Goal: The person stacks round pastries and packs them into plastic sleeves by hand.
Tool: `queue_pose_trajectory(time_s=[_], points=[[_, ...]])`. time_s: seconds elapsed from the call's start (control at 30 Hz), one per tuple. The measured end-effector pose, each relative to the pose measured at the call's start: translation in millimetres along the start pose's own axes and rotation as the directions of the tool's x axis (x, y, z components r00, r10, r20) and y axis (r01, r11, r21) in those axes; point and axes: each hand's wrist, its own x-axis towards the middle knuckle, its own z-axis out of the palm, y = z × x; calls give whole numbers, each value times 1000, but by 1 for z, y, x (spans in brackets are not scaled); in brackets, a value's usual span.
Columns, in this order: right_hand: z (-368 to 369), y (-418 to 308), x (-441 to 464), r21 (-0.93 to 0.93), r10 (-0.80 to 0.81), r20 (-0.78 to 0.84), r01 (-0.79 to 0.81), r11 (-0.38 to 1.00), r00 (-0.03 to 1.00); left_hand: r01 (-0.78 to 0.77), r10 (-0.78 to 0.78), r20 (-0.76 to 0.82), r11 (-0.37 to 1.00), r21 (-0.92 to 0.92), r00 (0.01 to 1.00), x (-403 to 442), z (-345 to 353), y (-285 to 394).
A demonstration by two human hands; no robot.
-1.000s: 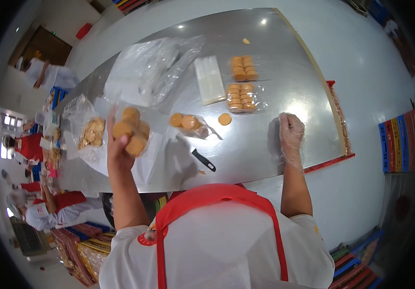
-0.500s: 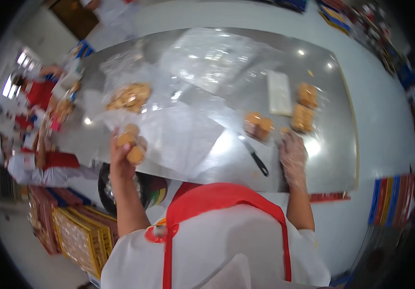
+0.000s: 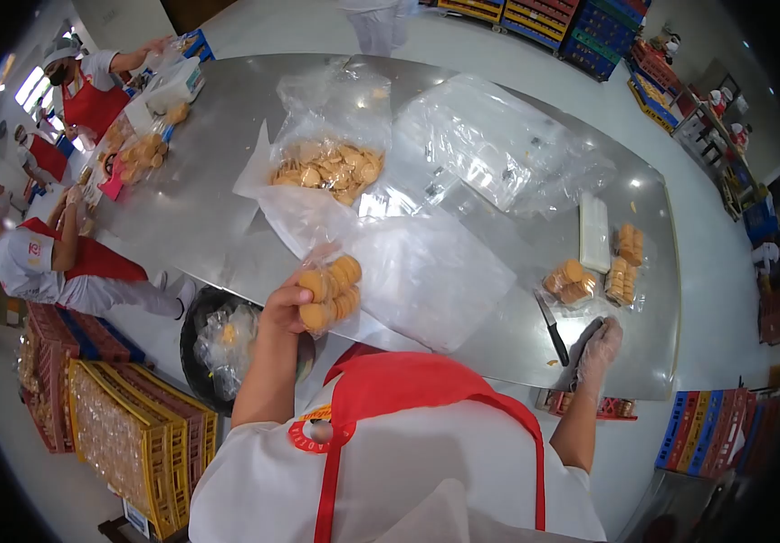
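Left hand [image 3: 285, 306] grips bagged cookies [image 3: 319, 288]; right hand [image 3: 600, 348], hold unclear, has drawn back near the knife [image 3: 557, 343], leaving packs [image 3: 621, 281] untouched.

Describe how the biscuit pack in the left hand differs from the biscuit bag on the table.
The biscuit pack is held in the left hand; the biscuit bag lies on the table. The pack's biscuits are neatly stacked in rows; the bag's lie jumbled. The pack looks smaller than the bag. Both are clear plastic.
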Motion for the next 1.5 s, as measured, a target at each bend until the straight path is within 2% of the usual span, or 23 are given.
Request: queue_pose_trajectory(time_s=[0.03, 0.07, 0.17, 0.27, 0.37, 0.4, 0.5, 0.53, 0.6, 0.67, 0.77, 0.8, 0.9, 0.93, 1.03, 1.13, 1.33, 1.5], points=[[5, 1, -5, 82, 38, -71, -32, 996, 997, 32, -29, 73, 999, -42, 997, 6, -9, 1], [12, 1, -9, 234, 166, -140, -130, 963, 976, 70, -58, 148, 994, -78, 987, 12, -18, 2], [1, -15, -14, 497, 460, -7, -396, 772, 888, 88, -46, 237, 981, -174, 971, 32, -48, -5], [-9, -31, -17, 412, 431, -109, -354, 840, 896, 137, -87, 245, 971, -196, 966, 43, -61, -7], [-15, -38, -17, 473, 500, -81, -408, 781, 862, 121, -80, 224, 977, -173, 971, 51, -74, -14], [-6, -19, -17, 258, 318, -251, -253, 932, 914, 116, -76, 240, 981, -157, 968, 53, -73, -16], [-30, -57, -13, 476, 538, -66, -447, 757, 840, 97, -63, 260, 988, -118, 964, 53, -70, -16], [-25, -47, -13, 370, 493, -122, -421, 828, 861, 95, -61, 255, 988, -122, 965, 54, -70, -16], [-15, -33, -15, 271, 426, -182, -371, 888, 886, 82, -61, 179, 990, -112, 982, 53, -66, -18], [-6, -19, -16, 185, 340, -250, -300, 936, 907, 75, -56, 186, 993, -93, 981, 54, -65, -17], [-26, -48, -13, 373, 492, -142, -414, 830, 859, 65, -50, 161, 994, -88, 986, 53, -64, -18], [-16, -34, -13, 380, 485, -146, -404, 832, 862, 59, -45, 145, 994, -88, 988, 52, -64, -19], [-8, -26, -13, 590, 545, -107, -389, 708, 831, 49, -26, 197, 992, -116, 980, 53, -69, -21], [-2, -13, -11, 599, 576, -38, -442, 667, 817, 54, -30, 198, 992, -116, 980, 53, -69, -21], [0, -11, -17, 318, 432, -300, -337, 886, 851, 57, -32, 195, 991, -125, 980, 52, -71, -21], [-2, -9, -17, 290, 438, -250, -365, 885, 864, 50, -24, 190, 989, -136, 981, 52, -78, -23], [-11, -17, -15, 451, 536, -101, -442, 775, 838, 57, -32, 211, 992, -113, 977, 54, -78, -22], [-3, -12, -14, 472, 545, -186, -412, 779, 818, 72, -48, 199, 991, -114, 979, 52, -77, -21]])
